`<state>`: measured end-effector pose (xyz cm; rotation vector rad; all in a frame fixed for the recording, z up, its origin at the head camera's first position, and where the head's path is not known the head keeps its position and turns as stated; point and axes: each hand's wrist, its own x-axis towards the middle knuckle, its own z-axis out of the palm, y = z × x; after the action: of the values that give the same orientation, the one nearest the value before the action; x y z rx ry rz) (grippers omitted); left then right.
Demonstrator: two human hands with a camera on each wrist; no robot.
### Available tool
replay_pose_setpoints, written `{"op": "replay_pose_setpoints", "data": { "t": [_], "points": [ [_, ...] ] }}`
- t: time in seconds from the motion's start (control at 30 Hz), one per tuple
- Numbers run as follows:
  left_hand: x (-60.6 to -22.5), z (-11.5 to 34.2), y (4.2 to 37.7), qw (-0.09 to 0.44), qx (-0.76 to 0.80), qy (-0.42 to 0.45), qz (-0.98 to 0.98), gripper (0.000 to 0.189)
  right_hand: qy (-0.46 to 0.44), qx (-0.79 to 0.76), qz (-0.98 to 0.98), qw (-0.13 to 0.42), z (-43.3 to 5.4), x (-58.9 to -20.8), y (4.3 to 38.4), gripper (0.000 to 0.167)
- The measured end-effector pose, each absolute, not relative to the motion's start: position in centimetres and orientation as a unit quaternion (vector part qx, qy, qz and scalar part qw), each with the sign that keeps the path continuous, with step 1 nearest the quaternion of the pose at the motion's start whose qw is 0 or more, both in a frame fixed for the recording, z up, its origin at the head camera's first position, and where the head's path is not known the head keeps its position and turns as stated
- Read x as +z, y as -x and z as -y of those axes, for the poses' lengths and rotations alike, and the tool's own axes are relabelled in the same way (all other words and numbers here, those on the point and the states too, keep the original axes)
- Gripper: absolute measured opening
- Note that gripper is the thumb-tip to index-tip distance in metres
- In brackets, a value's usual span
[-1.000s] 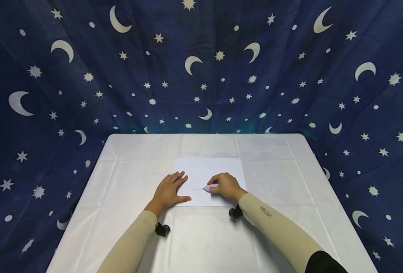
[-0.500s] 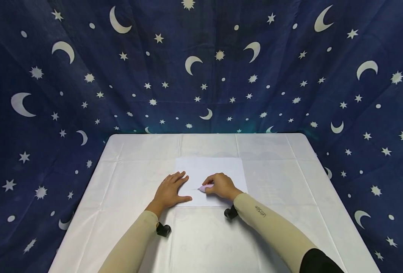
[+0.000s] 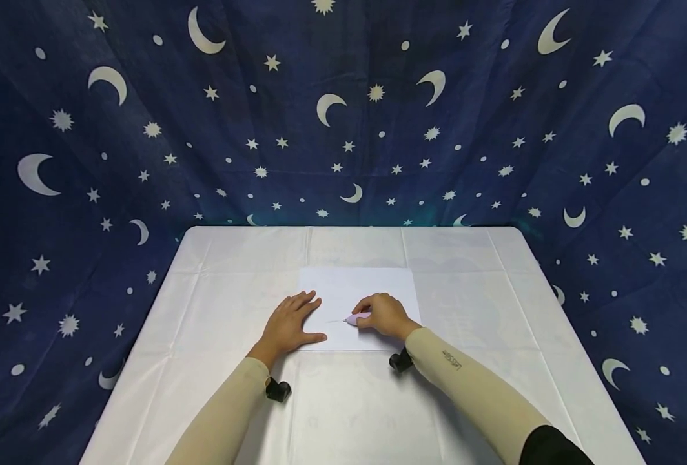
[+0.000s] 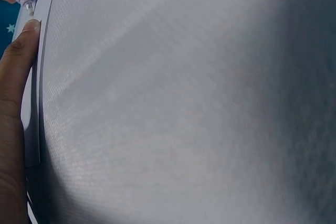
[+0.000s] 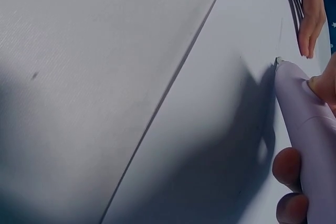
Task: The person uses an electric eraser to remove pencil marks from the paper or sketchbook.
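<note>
A sheet of white paper (image 3: 358,284) lies on the white-covered table. My left hand (image 3: 288,326) rests on its left part, fingers spread and thumb pointing right. My right hand (image 3: 387,316) grips a thick lilac pen-shaped tool (image 3: 358,319), whose exact kind the views leave unclear. In the right wrist view the lilac tool (image 5: 302,114) has a narrow pale tip right at the paper, with thumb and fingers round its barrel. A faint thin line (image 3: 334,321) runs leftward from the tip toward my left hand. The left wrist view shows my left thumb (image 4: 21,51) close to the tip.
The tablecloth (image 3: 233,258) has fold creases and extends around the paper on every side. A dark blue curtain (image 3: 297,148) with moons and stars hangs behind and beside the table. A small black camera sits on each wrist, below the beige sleeves.
My right hand with the lilac tool slid a little left along the line, then back right to about where it began. My left hand stayed in place on the paper.
</note>
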<state>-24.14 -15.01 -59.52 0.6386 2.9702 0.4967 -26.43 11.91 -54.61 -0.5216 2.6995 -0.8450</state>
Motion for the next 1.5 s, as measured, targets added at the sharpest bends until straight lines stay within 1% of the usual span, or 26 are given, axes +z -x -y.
{"op": "replay_pose_setpoints", "data": {
  "t": [0.17, 0.4, 0.7, 1.0, 1.27, 1.5],
  "points": [
    [-59.6, 15.1, 24.1, 0.037, 0.157, -0.205, -0.965, 0.092, 0.174, -0.291, -0.933, 0.123, -12.4, -54.8, 26.3, 0.014],
    [-59.5, 14.9, 24.0, 0.041, 0.154, -0.205, -0.966, 0.092, 0.184, -0.305, -0.925, 0.134, -11.8, -54.8, 26.2, 0.014],
    [-59.4, 14.8, 24.0, 0.04, 0.159, -0.207, -0.964, 0.092, 0.204, -0.301, -0.922, 0.131, -10.9, -54.8, 26.3, 0.015],
    [-59.7, 15.0, 24.2, 0.045, 0.151, -0.201, -0.967, 0.093, 0.193, -0.294, -0.927, 0.134, -10.9, -54.6, 26.2, 0.014],
    [-59.7, 14.9, 24.2, 0.051, 0.148, -0.203, -0.967, 0.094, 0.203, -0.302, -0.922, 0.134, -10.2, -54.9, 26.3, 0.014],
    [-59.6, 14.9, 24.2, 0.046, 0.153, -0.204, -0.966, 0.093, 0.204, -0.3, -0.923, 0.132, -10.0, -54.9, 26.3, 0.015]
  ]
}}
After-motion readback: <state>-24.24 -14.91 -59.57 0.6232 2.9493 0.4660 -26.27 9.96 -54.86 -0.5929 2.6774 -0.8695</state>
